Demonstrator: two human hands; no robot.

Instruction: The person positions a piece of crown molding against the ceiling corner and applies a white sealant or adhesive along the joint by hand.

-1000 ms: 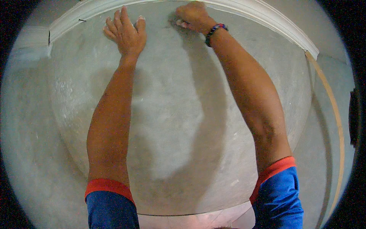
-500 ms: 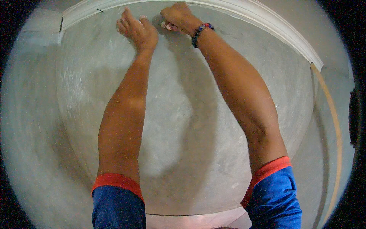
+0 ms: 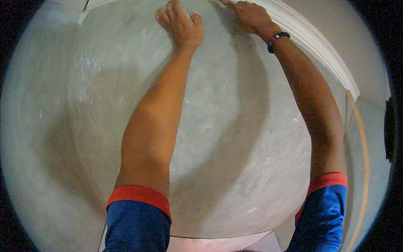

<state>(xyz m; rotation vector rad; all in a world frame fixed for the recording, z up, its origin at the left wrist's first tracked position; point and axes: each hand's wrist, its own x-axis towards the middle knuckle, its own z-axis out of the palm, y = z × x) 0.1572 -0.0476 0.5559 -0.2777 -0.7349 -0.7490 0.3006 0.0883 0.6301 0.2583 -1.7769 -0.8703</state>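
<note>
My left hand rests on the grey wall near the top of the view. Its fingers are apart and its palm is hidden. To its right, my right hand, with a dark beaded bracelet at the wrist, is by the lower edge of a white moulding. Its index finger is stretched out to the left along that edge, and the other fingers are folded out of sight. I make out nothing held in either hand.
Pale scuffs and specks mark the wall. A tan strip runs down the wall at the right, below the moulding's end. A dark object shows at the far right rim. Pinkish panels lie below the wall.
Both hands appear further right against the wall, and the view has shifted. My right index finger is now extended; before, that hand was curled, with whitish fingertips showing.
</note>
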